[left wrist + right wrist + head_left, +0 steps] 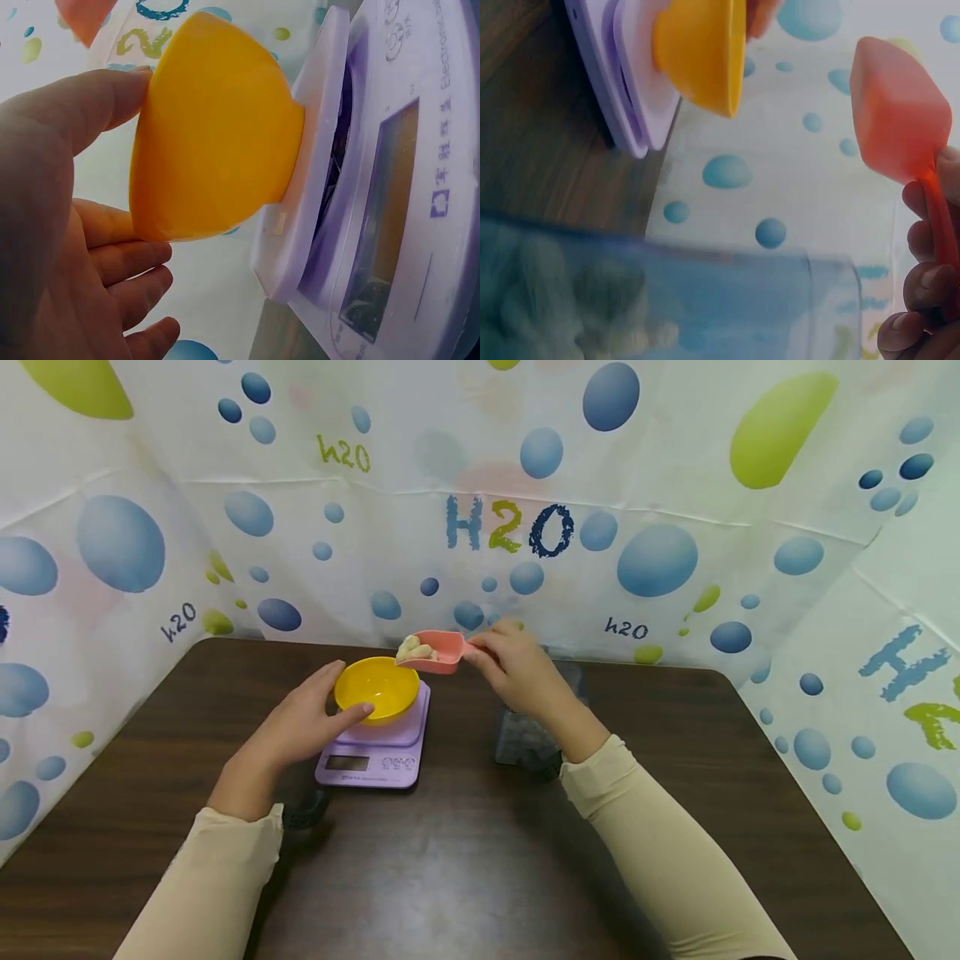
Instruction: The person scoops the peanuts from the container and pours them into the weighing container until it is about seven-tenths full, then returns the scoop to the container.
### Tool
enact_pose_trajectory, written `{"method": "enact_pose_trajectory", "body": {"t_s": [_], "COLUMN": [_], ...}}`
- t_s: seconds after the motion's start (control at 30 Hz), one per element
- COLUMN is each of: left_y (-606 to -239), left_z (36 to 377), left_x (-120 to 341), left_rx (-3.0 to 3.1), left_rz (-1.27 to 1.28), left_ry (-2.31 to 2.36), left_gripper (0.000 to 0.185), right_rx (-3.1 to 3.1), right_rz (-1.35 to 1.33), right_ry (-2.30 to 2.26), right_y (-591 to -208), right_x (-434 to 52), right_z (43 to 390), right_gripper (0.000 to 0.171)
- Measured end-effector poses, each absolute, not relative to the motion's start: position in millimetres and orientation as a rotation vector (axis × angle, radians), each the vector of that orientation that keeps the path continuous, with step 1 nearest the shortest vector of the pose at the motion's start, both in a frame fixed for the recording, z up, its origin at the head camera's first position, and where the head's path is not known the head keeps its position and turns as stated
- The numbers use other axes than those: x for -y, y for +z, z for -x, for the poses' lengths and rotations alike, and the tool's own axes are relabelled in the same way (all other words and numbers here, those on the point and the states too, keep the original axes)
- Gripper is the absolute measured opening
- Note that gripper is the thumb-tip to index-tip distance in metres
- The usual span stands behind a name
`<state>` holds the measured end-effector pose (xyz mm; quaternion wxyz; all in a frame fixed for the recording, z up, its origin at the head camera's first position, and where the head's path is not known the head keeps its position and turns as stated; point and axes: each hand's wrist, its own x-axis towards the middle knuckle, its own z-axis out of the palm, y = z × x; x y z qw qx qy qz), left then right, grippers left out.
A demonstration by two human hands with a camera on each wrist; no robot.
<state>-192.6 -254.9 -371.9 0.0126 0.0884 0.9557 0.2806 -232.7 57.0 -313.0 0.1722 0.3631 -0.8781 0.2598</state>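
A yellow bowl point(377, 688) stands on a purple kitchen scale point(372, 747) in the middle of the dark wooden table point(465, 860). My left hand point(309, 723) cups the bowl's near side, thumb on its rim; in the left wrist view the bowl point(214, 135) rests against the thumb and fingers point(112, 262). My right hand point(517, 670) pinches the handle of a pink scoop point(438, 651) loaded with pale pieces point(415, 649), held just over the bowl's far right rim. The right wrist view shows the scoop point(900, 112) from below beside the bowl point(701, 49).
A clear container point(525, 739) with pale contents stands right of the scale, partly hidden behind my right wrist; it fills the lower right wrist view point(667, 300). A bubble-patterned curtain point(660, 560) walls the table on three sides.
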Motion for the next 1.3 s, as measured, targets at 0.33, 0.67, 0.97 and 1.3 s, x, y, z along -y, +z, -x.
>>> {"method": "enact_pose_trajectory", "body": {"t_s": [0.33, 0.67, 0.97, 1.3], "left_y": [-373.3, -369.4, -366.8, -364.4], "left_z": [196.1, 200.6, 204.1, 202.5], "left_x": [255.5, 250.7, 239.4, 222.5], "left_rx": [-2.949, -2.924, -2.941, -2.935], "left_rz": [-0.257, -0.198, -0.167, -0.074], "left_ry": [0.870, 0.897, 0.901, 0.931], "left_gripper": [0.098, 0.098, 0.097, 0.095], "right_rx": [2.569, 2.724, 2.783, 2.761], "right_rz": [-0.975, -0.898, -0.902, -0.992], "right_ry": [0.705, 0.616, 0.453, 0.244], "right_y": [-317.5, -319.5, -321.6, -323.5], "right_x": [-32.2, -16.8, -14.1, -19.6], "right_z": [229.3, 236.6, 249.3, 267.5], "right_gripper": [0.031, 0.034, 0.036, 0.036]}}
